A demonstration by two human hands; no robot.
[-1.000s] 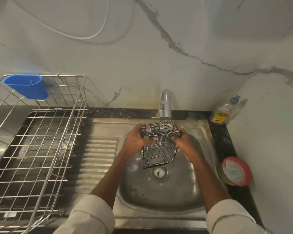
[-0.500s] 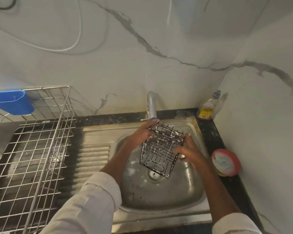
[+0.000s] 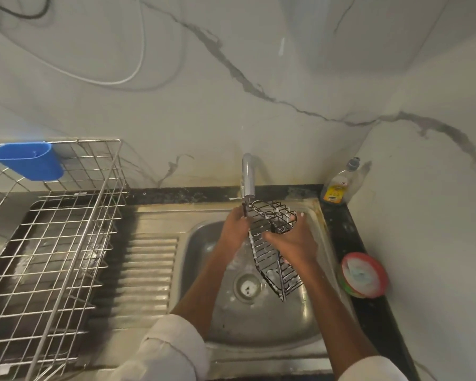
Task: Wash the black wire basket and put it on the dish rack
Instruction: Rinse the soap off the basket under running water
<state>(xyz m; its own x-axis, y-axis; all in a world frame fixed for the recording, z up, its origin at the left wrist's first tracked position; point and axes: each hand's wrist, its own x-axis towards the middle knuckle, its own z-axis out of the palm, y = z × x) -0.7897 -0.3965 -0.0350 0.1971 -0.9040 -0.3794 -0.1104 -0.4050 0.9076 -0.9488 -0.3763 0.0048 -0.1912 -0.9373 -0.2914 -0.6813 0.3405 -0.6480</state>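
Hands grip a black wire basket (image 3: 272, 244) over the sink (image 3: 259, 325), under the tap (image 3: 248, 174): the left hand (image 3: 235, 225) holds its upper left edge, the right hand (image 3: 293, 243) curls round its side, seemingly through the wires. The dish rack (image 3: 52, 243) stands on the worktop to the left, well apart.

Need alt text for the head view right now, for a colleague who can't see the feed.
Both hands, left hand and right hand, hold a soapy black wire basket tilted under the steel tap over the stainless steel sink. A silver wire dish rack with a blue plastic cup stands on the left.
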